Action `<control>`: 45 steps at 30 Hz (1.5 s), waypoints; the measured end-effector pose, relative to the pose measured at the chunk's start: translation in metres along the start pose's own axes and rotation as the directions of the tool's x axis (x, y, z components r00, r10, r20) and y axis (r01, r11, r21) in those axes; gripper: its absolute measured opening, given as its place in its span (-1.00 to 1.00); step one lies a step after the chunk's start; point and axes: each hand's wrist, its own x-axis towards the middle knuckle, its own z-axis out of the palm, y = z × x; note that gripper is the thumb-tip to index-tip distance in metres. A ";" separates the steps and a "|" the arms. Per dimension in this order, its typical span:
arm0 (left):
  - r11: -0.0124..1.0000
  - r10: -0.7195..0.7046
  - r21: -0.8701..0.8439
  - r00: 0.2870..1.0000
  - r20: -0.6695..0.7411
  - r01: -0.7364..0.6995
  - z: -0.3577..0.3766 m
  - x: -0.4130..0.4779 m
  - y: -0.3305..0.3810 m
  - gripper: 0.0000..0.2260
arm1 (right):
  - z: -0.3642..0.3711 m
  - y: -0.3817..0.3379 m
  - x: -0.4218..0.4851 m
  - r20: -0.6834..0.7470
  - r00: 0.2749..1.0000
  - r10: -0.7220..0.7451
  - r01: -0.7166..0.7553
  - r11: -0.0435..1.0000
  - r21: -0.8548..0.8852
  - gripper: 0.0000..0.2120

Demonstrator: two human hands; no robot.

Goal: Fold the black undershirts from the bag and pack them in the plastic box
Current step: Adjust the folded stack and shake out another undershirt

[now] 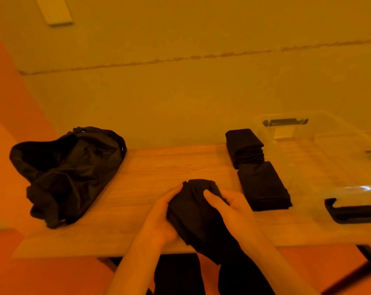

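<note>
A black undershirt (198, 211) is bunched up above the near edge of the wooden table (159, 167), its lower part hanging down over the edge. My left hand (162, 216) grips its left side and my right hand (229, 206) grips its right side, thumb on top. A black bag (67, 169) lies open on the table's left end, dark cloth spilling from it. Two folded black undershirts lie right of centre, one at the back (244, 145) and one nearer (264, 188). The clear plastic box (320, 158) stands at the right, with black handles.
A plain wall rises behind the table. The table's near edge runs just under my wrists, with a dark table leg (367, 252) at the lower right. Bare tabletop lies between the bag and the folded shirts.
</note>
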 end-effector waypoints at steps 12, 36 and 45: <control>0.943 0.331 -0.040 0.924 0.192 -0.330 0.011 0.013 0.022 -0.54 | -0.032 0.032 0.027 -0.334 0.942 -0.036 -0.035 0.978 -0.204 -0.60; -0.301 0.788 0.891 0.438 0.433 -0.339 0.029 0.066 0.018 -0.88 | -0.084 0.052 0.048 -0.214 0.866 -0.452 -0.043 0.358 -0.933 -0.57; -0.458 0.273 0.731 0.702 0.657 -0.506 0.129 0.161 -0.017 -0.75 | -0.101 0.073 0.041 -0.240 0.917 -0.319 -0.187 0.187 -0.964 -0.31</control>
